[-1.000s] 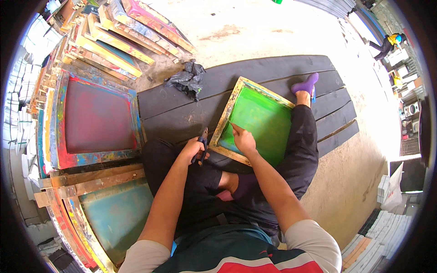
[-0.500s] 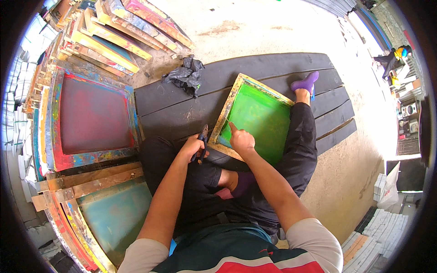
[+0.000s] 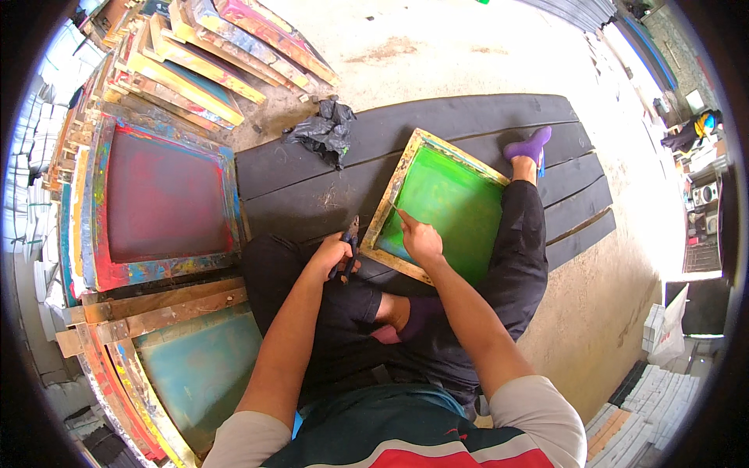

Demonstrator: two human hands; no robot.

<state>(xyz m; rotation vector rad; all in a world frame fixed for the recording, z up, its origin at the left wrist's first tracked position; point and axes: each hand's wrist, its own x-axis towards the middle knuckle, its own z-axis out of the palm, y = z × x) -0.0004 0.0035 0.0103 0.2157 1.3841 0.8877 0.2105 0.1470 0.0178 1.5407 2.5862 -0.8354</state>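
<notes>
Left hand (image 3: 332,253) grips black-handled metal pliers (image 3: 353,235); right hand (image 3: 422,242), hold unclear, could tear the wood-framed green rectangular mesh (image 3: 459,201) beneath by overpressing.

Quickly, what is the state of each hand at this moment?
Left hand: closed, holding dark-handled pliers.
Right hand: index finger extended over the green framed screen, other fingers curled; whether it holds something small cannot be told.

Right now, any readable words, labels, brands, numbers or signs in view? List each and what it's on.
None I can read.
Green-panelled frame: no lettering I can make out.
Pliers in the left hand: too small to tell.
Shirt: small red mark, too small to read.
Background at far right: too small and blurred.
</notes>
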